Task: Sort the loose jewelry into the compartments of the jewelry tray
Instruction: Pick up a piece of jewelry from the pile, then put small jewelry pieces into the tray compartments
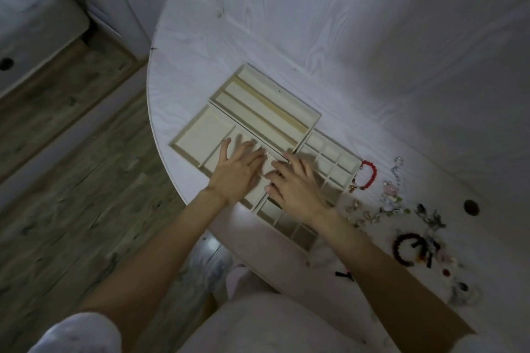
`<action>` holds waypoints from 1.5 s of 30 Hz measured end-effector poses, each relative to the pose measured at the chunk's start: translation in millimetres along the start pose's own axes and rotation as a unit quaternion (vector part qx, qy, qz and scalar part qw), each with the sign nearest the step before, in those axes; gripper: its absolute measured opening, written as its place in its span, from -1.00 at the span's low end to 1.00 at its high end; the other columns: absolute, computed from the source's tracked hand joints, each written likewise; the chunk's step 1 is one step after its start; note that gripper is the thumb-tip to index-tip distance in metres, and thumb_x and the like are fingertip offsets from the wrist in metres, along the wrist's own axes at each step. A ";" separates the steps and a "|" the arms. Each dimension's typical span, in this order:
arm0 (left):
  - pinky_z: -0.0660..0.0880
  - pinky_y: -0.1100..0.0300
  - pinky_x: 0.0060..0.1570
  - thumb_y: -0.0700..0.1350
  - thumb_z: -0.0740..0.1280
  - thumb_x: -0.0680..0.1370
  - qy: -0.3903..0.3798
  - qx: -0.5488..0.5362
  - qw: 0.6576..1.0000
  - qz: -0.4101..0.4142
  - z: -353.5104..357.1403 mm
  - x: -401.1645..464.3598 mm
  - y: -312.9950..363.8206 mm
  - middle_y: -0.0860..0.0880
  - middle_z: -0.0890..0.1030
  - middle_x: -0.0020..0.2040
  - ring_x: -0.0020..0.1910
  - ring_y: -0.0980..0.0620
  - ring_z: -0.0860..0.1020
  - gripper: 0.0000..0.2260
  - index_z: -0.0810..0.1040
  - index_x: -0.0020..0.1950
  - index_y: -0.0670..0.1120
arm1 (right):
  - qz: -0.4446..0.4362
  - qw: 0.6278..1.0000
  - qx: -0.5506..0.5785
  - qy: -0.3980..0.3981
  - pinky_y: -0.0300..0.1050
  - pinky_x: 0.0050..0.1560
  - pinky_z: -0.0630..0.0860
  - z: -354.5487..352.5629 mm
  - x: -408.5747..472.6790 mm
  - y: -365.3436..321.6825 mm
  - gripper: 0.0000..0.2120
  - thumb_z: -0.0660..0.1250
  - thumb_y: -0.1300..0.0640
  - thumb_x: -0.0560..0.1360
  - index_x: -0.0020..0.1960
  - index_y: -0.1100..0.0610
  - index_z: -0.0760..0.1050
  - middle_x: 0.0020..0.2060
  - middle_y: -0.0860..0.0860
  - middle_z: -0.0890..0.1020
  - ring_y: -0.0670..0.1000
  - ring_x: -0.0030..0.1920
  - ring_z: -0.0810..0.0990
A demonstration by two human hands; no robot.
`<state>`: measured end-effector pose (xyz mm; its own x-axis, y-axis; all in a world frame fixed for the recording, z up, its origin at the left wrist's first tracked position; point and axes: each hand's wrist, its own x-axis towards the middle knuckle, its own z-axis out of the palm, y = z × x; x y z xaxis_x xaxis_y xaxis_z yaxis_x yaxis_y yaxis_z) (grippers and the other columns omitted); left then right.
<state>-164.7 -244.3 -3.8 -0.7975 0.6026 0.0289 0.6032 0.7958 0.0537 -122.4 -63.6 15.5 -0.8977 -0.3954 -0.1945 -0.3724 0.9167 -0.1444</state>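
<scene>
Pearl strand lies between both hands over jewelry tray, long axis running fingertip to fingertip. Left hand and right hand flat-fingered, equally near; actual pinch unclear. Loose jewelry waits right of right hand.

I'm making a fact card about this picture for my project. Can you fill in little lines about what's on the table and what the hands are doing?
Table: white, wood-grain top
Tray: beige jewelry tray with many compartments
Left hand: left hand over the tray, fingers spread
Right hand: right hand over the tray, fingers loosely bent
Between the hands: pearl strand; exact grip unclear
Beside the tray: red bead bracelet
Further right: dark bead bracelet and small mixed pieces
</scene>
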 end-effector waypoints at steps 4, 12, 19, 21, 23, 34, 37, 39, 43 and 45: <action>0.21 -0.33 0.30 -0.02 0.31 0.49 0.010 -0.010 1.000 0.004 5.7 -0.5 -0.5 0.04 0.55 0.27 0.35 -0.08 0.41 -0.66 0.58 0.25 -0.06 | 0.010 1.000 0.027 -0.001 0.18 0.35 0.16 -2.4 0.8 -0.5 -0.54 -0.01 -0.11 0.54 0.15 0.04 0.57 0.26 0.04 0.50 0.18 0.40 0.23; 0.24 0.04 0.16 0.00 0.17 0.52 0.080 -0.198 0.972 -0.097 -7.1 -21.8 40.8 -0.09 0.55 0.24 0.22 -0.12 0.40 -0.61 0.51 0.28 -0.10 | 0.025 0.985 0.157 0.063 0.11 0.37 0.18 -9.1 -16.8 5.8 -0.67 0.11 0.02 0.57 0.24 0.05 0.53 0.39 0.00 0.38 0.08 0.45 0.18; 0.47 -0.01 0.05 0.08 0.22 0.47 0.026 -0.364 0.923 -0.127 -17.2 -19.1 129.4 -0.16 0.58 0.13 0.09 -0.20 0.50 -0.56 0.54 0.24 -0.13 | 0.187 0.935 0.186 0.239 -0.11 -0.02 0.42 -27.3 -120.8 56.0 -0.76 0.17 0.19 0.51 -0.10 0.19 0.62 -0.02 0.11 0.61 0.14 -0.01 0.55; 0.50 -0.04 0.00 0.02 0.34 0.45 0.013 -0.332 0.937 -0.105 -14.9 -13.3 149.7 -0.18 0.60 0.08 0.04 -0.22 0.52 -0.59 0.54 0.25 -0.12 | 0.268 0.916 0.193 0.229 -0.18 -0.11 0.38 -20.4 -147.2 79.0 -0.85 0.26 0.26 0.49 -0.06 0.19 0.61 -0.08 0.11 0.62 0.14 -0.07 0.56; 0.50 -0.02 -0.02 -0.03 0.43 0.43 0.003 -0.289 0.953 -0.096 -8.2 -7.6 164.0 -0.17 0.60 0.05 0.01 -0.21 0.53 -0.59 0.54 0.26 -0.10 | 0.312 0.906 0.191 0.213 -0.14 -0.07 0.43 -9.8 -166.6 106.3 -0.84 0.32 0.33 0.46 0.00 0.21 0.61 -0.08 0.15 0.62 0.18 -0.05 0.57; 0.45 0.10 -0.13 -0.16 0.40 0.50 0.022 -0.225 0.963 -0.148 -1.3 -17.9 190.2 -0.06 0.65 0.02 -0.10 -0.16 0.55 -0.75 0.61 0.18 -0.03 | 0.204 0.955 0.192 0.100 -0.08 -0.09 0.55 26.3 -178.8 135.1 -0.74 0.38 0.22 0.46 0.15 0.18 0.57 0.07 0.13 0.54 0.10 0.02 0.54; 0.44 0.09 -0.13 -0.16 0.37 0.52 0.024 -0.229 0.959 -0.167 -1.4 -16.3 195.0 -0.06 0.65 0.01 -0.10 -0.16 0.54 -0.77 0.61 0.17 -0.02 | 0.224 0.955 0.165 0.103 -0.04 -0.07 0.54 26.5 -178.0 138.0 -0.76 0.40 0.17 0.45 0.09 0.21 0.59 0.07 0.15 0.56 0.13 0.04 0.54; 0.44 0.07 -0.11 -0.15 0.36 0.53 0.021 -0.231 0.957 -0.174 -0.6 -15.2 195.9 -0.06 0.65 0.01 -0.08 -0.16 0.54 -0.78 0.61 0.17 -0.01 | 0.216 0.956 0.156 0.124 -0.04 -0.08 0.51 23.8 -175.6 137.9 -0.76 0.43 0.17 0.43 0.07 0.22 0.60 0.03 0.17 0.57 0.16 0.03 0.53; 0.49 0.03 -0.06 -0.12 0.35 0.53 0.008 -0.250 0.953 -0.171 1.5 -14.8 192.9 -0.05 0.64 0.03 -0.06 -0.15 0.57 -0.77 0.59 0.18 0.01 | 0.157 0.966 0.165 0.125 0.01 -0.02 0.52 21.3 -158.3 132.3 -0.73 0.45 0.21 0.41 0.10 0.23 0.59 -0.02 0.16 0.62 0.16 0.00 0.55; 0.52 0.01 -0.04 -0.10 0.35 0.53 0.011 -0.258 0.951 -0.173 1.9 -15.2 192.5 -0.02 0.65 0.04 -0.06 -0.11 0.60 -0.77 0.59 0.18 0.03 | 0.160 0.967 0.167 0.107 0.03 0.06 0.50 21.7 -151.1 131.1 -0.72 0.45 0.19 0.41 0.11 0.22 0.59 -0.04 0.14 0.64 0.15 0.02 0.56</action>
<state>-36.4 -100.1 4.2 -0.9507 0.3046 -0.0586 0.2249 0.8071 0.5459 -30.4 115.1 5.0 -0.9959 -0.0402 -0.0811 -0.0022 0.9063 -0.4226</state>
